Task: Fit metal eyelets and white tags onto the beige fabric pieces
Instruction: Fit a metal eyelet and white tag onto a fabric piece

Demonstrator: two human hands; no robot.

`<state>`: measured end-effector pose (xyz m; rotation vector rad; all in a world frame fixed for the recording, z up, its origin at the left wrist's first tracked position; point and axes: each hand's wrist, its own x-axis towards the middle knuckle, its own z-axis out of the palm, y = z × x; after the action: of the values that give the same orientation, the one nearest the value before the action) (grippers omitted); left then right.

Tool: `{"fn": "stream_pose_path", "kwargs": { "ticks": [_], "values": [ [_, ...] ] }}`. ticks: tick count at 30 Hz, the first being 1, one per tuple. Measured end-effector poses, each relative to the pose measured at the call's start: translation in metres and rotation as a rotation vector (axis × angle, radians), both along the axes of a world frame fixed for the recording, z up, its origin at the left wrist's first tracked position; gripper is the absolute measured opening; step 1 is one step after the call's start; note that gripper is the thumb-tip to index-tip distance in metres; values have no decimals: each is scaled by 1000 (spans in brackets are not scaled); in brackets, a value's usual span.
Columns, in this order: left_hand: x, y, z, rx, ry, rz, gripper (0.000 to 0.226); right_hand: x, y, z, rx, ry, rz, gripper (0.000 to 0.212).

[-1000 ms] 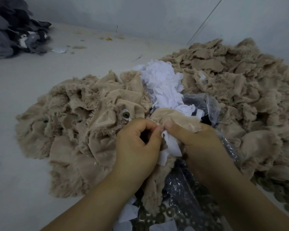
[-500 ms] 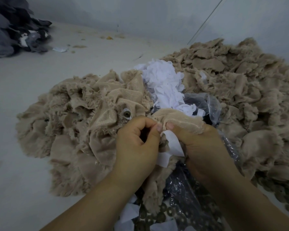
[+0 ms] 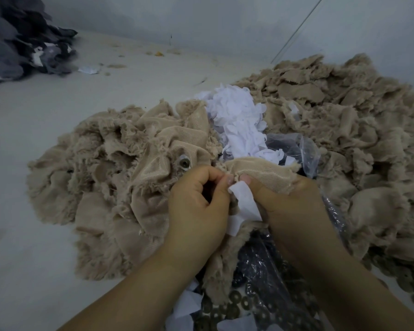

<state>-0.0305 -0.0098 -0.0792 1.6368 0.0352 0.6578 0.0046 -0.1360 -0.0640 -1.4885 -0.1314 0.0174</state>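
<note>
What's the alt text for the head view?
Left hand and right hand pinch a white tag against a beige fabric piece, above heaps of beige fabric, a pile of white tags and loose metal eyelets.

Two hands (image 3: 198, 206) (image 3: 289, 206), two beige fabric heaps (image 3: 120, 177) (image 3: 344, 120), one white tag heap (image 3: 237, 115), one dark fabric pile (image 3: 17, 39).

A single head-worn view is given, aimed forward and down, close over both hands (image 3: 237, 206); the beige fabric heaps (image 3: 120, 163) are seen beyond them
</note>
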Motion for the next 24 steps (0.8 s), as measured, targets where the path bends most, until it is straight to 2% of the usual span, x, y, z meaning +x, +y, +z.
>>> {"fn": "stream_pose_path", "kwargs": {
  "ticks": [3, 6, 9, 14, 16, 18, 20, 22, 24],
  "values": [
    [1, 0, -1, 97, -13, 43, 18, 1, 1, -2, 43, 31, -16, 13],
    [2, 2, -1, 132, -24, 65, 19, 1, 1, -3, 92, 66, 9, 19],
    [4, 3, -1, 149, -30, 73, 21, 1, 1, -4, 103, 80, -5, 15],
    [0, 5, 7, 320, -194, 34, 28, 4, -1, -6, 66, 61, -26, 9],
    [-2, 4, 8, 262, -183, -67, 30, 4, -2, -7, 43, 51, -20, 8],
    [-3, 4, 8, 201, -152, -90, 18, 7, -2, -8, 3, 41, 1, 5],
    [-4, 5, 8, 172, -106, -84, 13, 7, -2, -9, -58, 31, 6, 15],
    [-4, 5, 7, 224, -89, -100, 5, 7, -5, -8, -95, -9, -28, 15],
    [-3, 5, 6, 318, -110, -64, 17, 6, -4, -6, -113, -32, -24, 11]
  ]
}}
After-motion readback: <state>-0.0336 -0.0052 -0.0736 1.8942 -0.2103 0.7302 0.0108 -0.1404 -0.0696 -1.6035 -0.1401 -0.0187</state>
